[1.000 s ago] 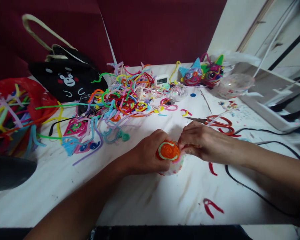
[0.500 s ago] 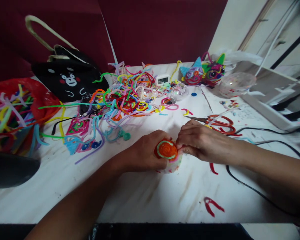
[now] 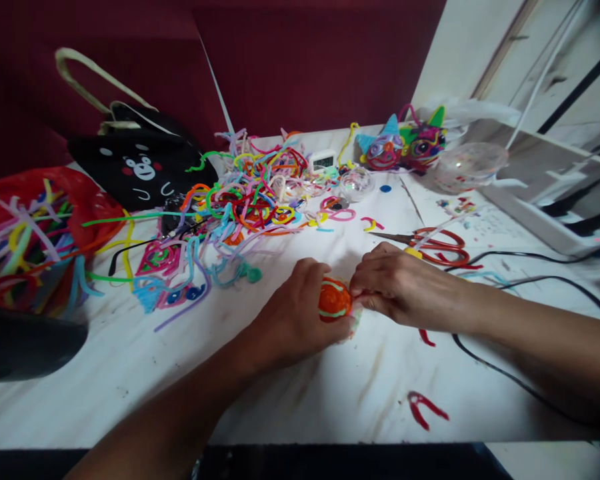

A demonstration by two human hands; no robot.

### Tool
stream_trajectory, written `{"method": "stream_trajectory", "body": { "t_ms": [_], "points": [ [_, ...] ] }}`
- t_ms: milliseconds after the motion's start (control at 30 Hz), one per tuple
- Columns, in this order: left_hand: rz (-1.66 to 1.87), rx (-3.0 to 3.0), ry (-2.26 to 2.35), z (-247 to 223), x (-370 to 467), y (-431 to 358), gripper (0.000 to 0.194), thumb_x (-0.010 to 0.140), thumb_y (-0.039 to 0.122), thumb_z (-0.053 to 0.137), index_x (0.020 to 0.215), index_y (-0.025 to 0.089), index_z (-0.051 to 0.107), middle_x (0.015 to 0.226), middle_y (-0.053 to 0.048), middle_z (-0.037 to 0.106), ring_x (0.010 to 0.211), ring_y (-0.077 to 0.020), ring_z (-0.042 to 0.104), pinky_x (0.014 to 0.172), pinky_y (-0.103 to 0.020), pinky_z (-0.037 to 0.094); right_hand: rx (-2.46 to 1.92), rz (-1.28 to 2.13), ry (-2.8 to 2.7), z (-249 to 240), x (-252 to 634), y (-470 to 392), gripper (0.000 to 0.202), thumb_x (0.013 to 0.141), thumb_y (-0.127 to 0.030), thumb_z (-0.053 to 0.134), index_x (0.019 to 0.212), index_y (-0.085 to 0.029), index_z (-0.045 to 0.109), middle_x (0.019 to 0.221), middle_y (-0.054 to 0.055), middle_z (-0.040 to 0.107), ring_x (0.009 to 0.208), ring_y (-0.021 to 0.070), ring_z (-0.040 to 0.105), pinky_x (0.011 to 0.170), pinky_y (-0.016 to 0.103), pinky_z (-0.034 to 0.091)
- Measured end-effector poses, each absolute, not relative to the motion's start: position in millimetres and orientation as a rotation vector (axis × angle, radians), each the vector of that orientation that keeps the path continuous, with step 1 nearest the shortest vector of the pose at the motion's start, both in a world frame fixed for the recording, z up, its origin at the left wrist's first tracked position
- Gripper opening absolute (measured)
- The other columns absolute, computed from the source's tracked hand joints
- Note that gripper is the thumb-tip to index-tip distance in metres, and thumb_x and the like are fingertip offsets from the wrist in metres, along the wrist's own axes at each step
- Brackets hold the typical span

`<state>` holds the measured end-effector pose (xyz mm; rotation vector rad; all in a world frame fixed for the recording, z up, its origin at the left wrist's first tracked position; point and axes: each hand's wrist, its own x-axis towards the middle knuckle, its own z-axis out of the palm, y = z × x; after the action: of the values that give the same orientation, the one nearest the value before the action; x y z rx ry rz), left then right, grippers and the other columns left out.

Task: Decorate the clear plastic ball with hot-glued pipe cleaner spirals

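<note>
My left hand (image 3: 303, 313) wraps round a small ball (image 3: 335, 300) with orange pipe cleaner coiled on top and a pale green strand about it. The ball rests at the table's middle; its left side is hidden by my fingers. At its right edge, the fingertips of my right hand (image 3: 395, 283) are pinched together against the ball, and what they grip is too small to make out. Orange-handled scissors (image 3: 437, 245) lie just beyond my right hand. A bent red pipe-cleaner piece (image 3: 427, 408) lies near the front edge.
A tangled heap of pipe cleaners (image 3: 250, 193) spreads over the back. At left stand a red bag (image 3: 97, 197) of pipe cleaners and a black tote (image 3: 145, 180). Two decorated balls (image 3: 383, 150), a clear bowl (image 3: 473, 163) and a black cable (image 3: 505, 370) are on the right.
My left hand has shifted slightly right and over the ball, covering more of the orange top. My right hand stays pinched at its right edge. The view has tilted a little.
</note>
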<state>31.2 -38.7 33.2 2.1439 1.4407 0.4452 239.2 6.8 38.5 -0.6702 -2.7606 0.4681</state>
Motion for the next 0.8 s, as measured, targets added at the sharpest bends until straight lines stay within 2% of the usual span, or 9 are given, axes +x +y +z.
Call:
{"method": "stream_trajectory", "body": {
  "t_ms": [133,400,667,800],
  "points": [
    [0.325,2.105,1.504,36.5,31.1,-36.3,0.034,0.074,0.044,0.063,0.096,0.021,0.050,0.098,-0.007,0.059,0.091,-0.0272,0.060,0.080,-0.042,0.049,-0.646,0.463,-2.750,36.8,239.8,7.4,0.016,0.094,-0.025,0.055,0.089,-0.016,0.068,0.079,0.005,0.068,0.082,0.0211,0.060,0.081,0.039,0.039],
    [0.505,2.053,1.412,38.9,24.2,-31.0,0.056,0.068,0.037,0.072,0.115,0.020,0.047,0.113,-0.008,0.062,0.100,-0.0262,0.063,0.085,-0.039,0.050,-0.504,0.529,-2.664,47.8,244.5,10.9,0.014,0.095,-0.023,0.056,0.093,-0.016,0.068,0.085,0.005,0.071,0.087,0.0190,0.061,0.085,0.037,0.040],
    [0.623,2.068,1.275,44.2,18.8,-34.1,0.058,0.072,0.032,0.072,0.123,0.023,0.046,0.117,-0.004,0.063,0.101,-0.0220,0.063,0.085,-0.033,0.050,-0.520,0.237,-2.646,62.0,246.6,1.8,0.019,0.096,-0.028,0.054,0.093,-0.014,0.067,0.084,0.008,0.070,0.087,0.0216,0.061,0.085,0.042,0.038],
    [0.658,2.082,1.224,43.0,20.6,-33.4,0.057,0.069,0.025,0.071,0.120,0.023,0.047,0.119,-0.005,0.062,0.104,-0.0229,0.062,0.088,-0.035,0.050,-0.528,0.183,-2.666,62.7,244.5,-1.1,0.021,0.097,-0.030,0.051,0.090,-0.016,0.066,0.080,0.007,0.068,0.086,0.0217,0.060,0.084,0.042,0.038]
  ]
}}
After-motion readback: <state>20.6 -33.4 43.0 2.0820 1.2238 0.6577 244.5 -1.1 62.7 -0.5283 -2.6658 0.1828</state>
